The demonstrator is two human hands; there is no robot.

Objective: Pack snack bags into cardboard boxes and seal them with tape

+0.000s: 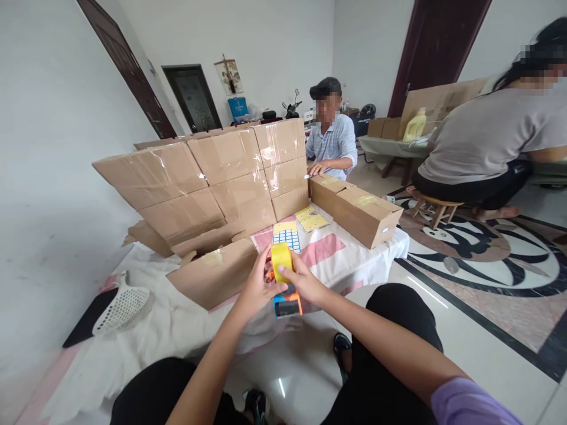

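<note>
Both my hands hold an orange and blue tape dispenser with a yellow roll of tape on it, above the near edge of a low cloth-covered table. My left hand grips the dispenser's left side, fingers up against the roll. My right hand clasps it from the right. A flat cardboard box lies just left of my hands. A blue-and-white label sheet lies right behind the roll.
Taped cardboard boxes are stacked behind. Two long boxes lie at right, a yellow card beside them. A seated person in a cap touches a box. Another person sits on a stool. A white mesh scoop lies at left.
</note>
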